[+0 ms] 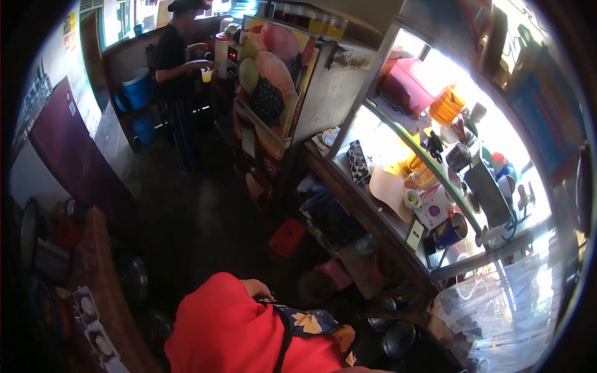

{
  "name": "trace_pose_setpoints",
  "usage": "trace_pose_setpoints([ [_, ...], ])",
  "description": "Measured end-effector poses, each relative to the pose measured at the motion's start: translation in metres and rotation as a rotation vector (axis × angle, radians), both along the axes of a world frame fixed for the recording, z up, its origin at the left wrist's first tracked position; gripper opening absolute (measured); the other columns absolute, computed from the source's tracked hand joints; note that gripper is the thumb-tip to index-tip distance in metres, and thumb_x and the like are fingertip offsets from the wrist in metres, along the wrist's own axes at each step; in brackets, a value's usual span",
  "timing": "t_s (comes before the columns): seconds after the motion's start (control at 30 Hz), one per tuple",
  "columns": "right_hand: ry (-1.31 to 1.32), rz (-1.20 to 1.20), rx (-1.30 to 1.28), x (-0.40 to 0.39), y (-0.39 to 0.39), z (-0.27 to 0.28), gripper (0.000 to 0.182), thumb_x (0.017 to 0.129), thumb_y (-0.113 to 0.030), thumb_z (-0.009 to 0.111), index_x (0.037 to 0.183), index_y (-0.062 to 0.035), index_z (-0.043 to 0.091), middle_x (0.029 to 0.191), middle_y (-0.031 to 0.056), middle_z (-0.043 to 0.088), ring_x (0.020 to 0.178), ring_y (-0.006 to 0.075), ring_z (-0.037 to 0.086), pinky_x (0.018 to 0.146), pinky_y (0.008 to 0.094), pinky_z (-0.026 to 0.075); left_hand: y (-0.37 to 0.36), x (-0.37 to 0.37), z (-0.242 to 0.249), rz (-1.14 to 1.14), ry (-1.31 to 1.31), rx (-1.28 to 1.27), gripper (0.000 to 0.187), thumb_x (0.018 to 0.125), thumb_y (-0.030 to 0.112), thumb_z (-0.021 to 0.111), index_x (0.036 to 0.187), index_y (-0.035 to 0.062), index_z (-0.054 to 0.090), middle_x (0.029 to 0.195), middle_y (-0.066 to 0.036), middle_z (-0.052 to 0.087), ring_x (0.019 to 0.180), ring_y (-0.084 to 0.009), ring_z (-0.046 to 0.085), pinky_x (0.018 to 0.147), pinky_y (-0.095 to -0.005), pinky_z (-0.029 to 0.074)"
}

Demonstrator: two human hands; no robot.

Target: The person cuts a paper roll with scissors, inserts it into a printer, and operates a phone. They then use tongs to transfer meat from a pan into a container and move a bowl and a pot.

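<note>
My left hand [262,290] shows small and dim beyond the red sleeve [217,311], at the edge of a dark flowered apron [306,321]. Its fingers are too dark and partly hidden to tell whether they hold anything. My right hand is out of view. On the dark floor ahead of the hand lies a red container [287,237].
Another person [176,68] stands at the upper left near a yellow drink [206,75]. A fruit-printed fridge [270,81] stands centrally. At right, a lit cabinet [398,133] holds cups and containers. A wooden ledge [109,280] and egg tray [93,329] are at left.
</note>
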State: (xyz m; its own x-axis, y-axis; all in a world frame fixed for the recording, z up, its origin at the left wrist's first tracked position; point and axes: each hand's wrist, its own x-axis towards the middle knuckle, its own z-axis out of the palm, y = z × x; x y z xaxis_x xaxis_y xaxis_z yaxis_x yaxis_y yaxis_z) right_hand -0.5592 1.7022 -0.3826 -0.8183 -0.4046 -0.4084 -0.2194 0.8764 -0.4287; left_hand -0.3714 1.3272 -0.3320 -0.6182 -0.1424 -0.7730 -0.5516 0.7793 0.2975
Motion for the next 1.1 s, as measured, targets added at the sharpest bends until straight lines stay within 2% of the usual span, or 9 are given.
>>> trace_pose_setpoints([
  [0.27, 0.164, 0.197, 0.129, 0.054, 0.121, -0.14, 0.044, 0.094, -0.023, 0.049, 0.136, -0.0122, 0.042, 0.102, 0.0093, 0.056, 0.078, 0.023, 0.052, 0.066, 0.0412, 0.049, 0.05, 0.0, 0.002, -0.042, 0.015, 0.01, 0.034, 0.069, 0.02, 0.065, 0.099, 0.005, 0.069, 0.108, -0.017, 0.065, 0.1, -0.0342, 0.062, 0.085, -0.0426, 0.05],
  [0.3, 0.42, 0.475, 0.154, 0.074, 0.137, -0.148, 0.044, 0.094, -0.023, 0.048, 0.136, -0.0123, 0.042, 0.102, 0.009, 0.056, 0.078, 0.0227, 0.052, 0.066, 0.0411, 0.049, 0.048, 0.001, 0.002, -0.038, 0.011, 0.007, 0.034, 0.069, 0.02, 0.065, 0.099, 0.005, 0.069, 0.108, -0.017, 0.065, 0.1, -0.0342, 0.062, 0.085, -0.0426, 0.05],
  [0.5, 1.301, 0.713, 0.846, 0.169, 0.199, -0.149, 0.036, 0.092, -0.022, 0.051, 0.126, -0.0136, 0.055, 0.088, 0.0073, 0.058, 0.068, 0.0254, 0.051, 0.061, 0.0426, 0.049, 0.033, -0.007, 0.001, -0.011, 0.014, 0.008, 0.033, 0.069, 0.019, 0.065, 0.099, 0.0052, 0.069, 0.108, -0.017, 0.065, 0.101, -0.0341, 0.062, 0.085, -0.0425, 0.05],
  [0.53, 0.632, 0.576, 0.56, 0.111, 0.169, -0.129, 0.035, 0.091, -0.023, 0.052, 0.125, -0.0132, 0.056, 0.089, 0.0078, 0.058, 0.069, 0.0254, 0.052, 0.062, 0.0421, 0.049, 0.03, -0.009, 0.002, -0.007, 0.017, 0.012, 0.033, 0.069, 0.019, 0.065, 0.099, 0.0052, 0.069, 0.108, -0.017, 0.065, 0.101, -0.0341, 0.062, 0.085, -0.0425, 0.05],
  [0.57, 0.474, 0.511, 0.46, 0.082, 0.15, -0.122, 0.035, 0.091, -0.024, 0.053, 0.124, -0.0128, 0.057, 0.09, 0.0082, 0.059, 0.071, 0.0254, 0.053, 0.064, 0.0415, 0.049, 0.024, -0.011, 0.003, 0.0, 0.017, 0.011, 0.033, 0.069, 0.019, 0.065, 0.099, 0.0052, 0.069, 0.108, -0.017, 0.065, 0.101, -0.0341, 0.062, 0.085, -0.0425, 0.05],
  [0.77, 0.191, 0.35, 0.257, -0.003, 0.068, -0.073, 0.034, 0.087, -0.028, 0.058, 0.116, -0.0104, 0.061, 0.095, 0.0108, 0.062, 0.08, 0.0254, 0.057, 0.072, 0.0382, 0.05, -0.017, -0.018, -0.001, 0.055, -0.003, 0.01, 0.032, 0.07, 0.019, 0.065, 0.098, 0.0053, 0.07, 0.108, -0.017, 0.064, 0.101, -0.034, 0.062, 0.085, -0.0424, 0.05],
  [0.9, 0.234, 0.471, 0.275, -0.038, 0.065, -0.101, 0.035, 0.085, -0.031, 0.062, 0.111, -0.0089, 0.065, 0.098, 0.0125, 0.065, 0.086, 0.0254, 0.06, 0.077, 0.036, 0.05, -0.052, -0.01, -0.017, 0.088, -0.05, -0.018, 0.032, 0.07, 0.018, 0.065, 0.098, 0.0054, 0.07, 0.108, -0.017, 0.064, 0.101, -0.034, 0.062, 0.085, -0.0423, 0.05],
  [1.0, -0.193, -0.047, -0.114, -0.042, -0.013, 0.002, 0.056, 0.088, -0.058, 0.047, 0.105, -0.0079, 0.067, 0.107, 0.0208, 0.064, 0.098, 0.033, 0.062, 0.083, 0.046, 0.048, -0.08, 0.002, -0.031, 0.093, -0.086, -0.05, 0.031, 0.07, 0.018, 0.064, 0.098, 0.0055, 0.07, 0.108, -0.017, 0.064, 0.101, -0.0339, 0.062, 0.085, -0.0423, 0.05],
  [1.1, -0.188, -0.097, -0.082, -0.035, -0.043, 0.045, 0.053, 0.086, -0.054, 0.048, 0.104, -0.0079, 0.067, 0.105, 0.0209, 0.064, 0.097, 0.0336, 0.062, 0.082, 0.0458, 0.048, -0.096, 0.011, -0.019, 0.147, -0.082, -0.065, 0.034, 0.067, 0.016, 0.069, 0.1, 0.0063, 0.07, 0.11, -0.017, 0.064, 0.103, -0.0337, 0.061, 0.084, -0.0422, 0.051],
])
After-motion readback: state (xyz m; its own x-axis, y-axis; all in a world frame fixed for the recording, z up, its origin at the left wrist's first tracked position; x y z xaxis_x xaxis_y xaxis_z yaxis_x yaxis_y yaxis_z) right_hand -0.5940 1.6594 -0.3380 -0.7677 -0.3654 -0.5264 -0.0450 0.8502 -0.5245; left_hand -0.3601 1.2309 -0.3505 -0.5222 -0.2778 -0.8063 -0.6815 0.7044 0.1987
